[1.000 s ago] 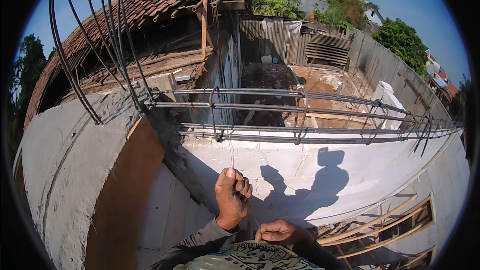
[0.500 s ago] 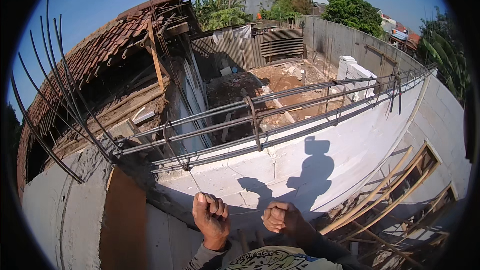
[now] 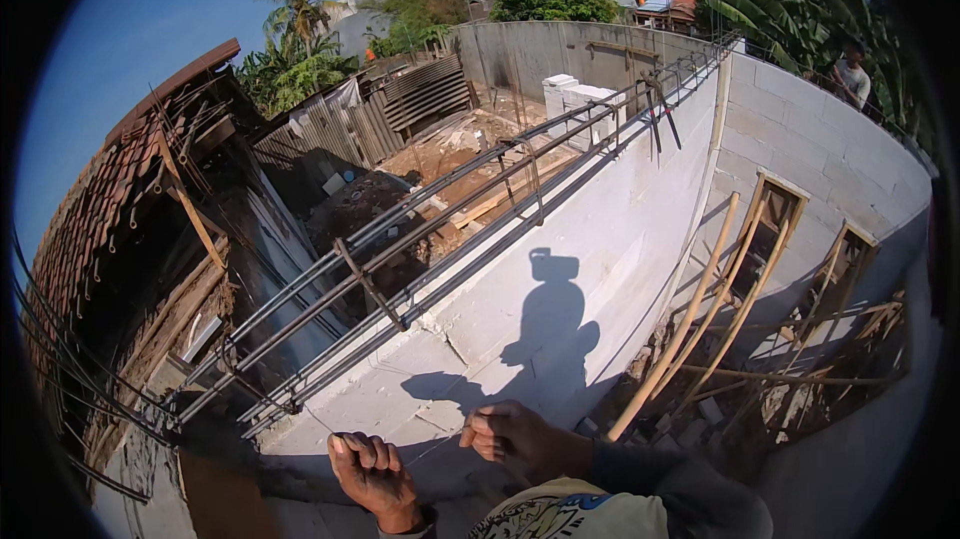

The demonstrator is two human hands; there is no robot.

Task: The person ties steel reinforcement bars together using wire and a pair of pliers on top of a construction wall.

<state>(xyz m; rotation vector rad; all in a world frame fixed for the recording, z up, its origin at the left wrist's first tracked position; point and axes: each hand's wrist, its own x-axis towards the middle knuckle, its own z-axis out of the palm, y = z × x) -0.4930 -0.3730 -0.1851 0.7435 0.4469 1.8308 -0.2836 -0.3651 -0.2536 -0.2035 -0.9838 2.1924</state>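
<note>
A steel reinforcing-bar frame (image 3: pixel 368 282) lies along the top of a white block wall (image 3: pixel 625 229), its long rods tied with bent stirrups. From its near left end, a thin wire (image 3: pixel 318 423) runs down to my left hand (image 3: pixel 375 481), which is closed with the thumb up. My right hand (image 3: pixel 508 436), also closed, is held a little farther right at about the same height. A faint thin line stretches between both fists, seemingly more of this wire. What lies inside the fingers is mostly hidden.
Bare upright rods (image 3: pixel 60 359) stick up at the left beside a broken tiled roof (image 3: pixel 110 179). To the right below are bamboo poles (image 3: pixel 690 324), window frames and rubble. A person (image 3: pixel 851 77) is at the far right. White blocks (image 3: pixel 585 104) stand beyond the wall.
My view has swung right, so the wall and bars appear farther left and more slanted. My right hand has risen relative to the left; both stay closed, and a line now shows between them.
</note>
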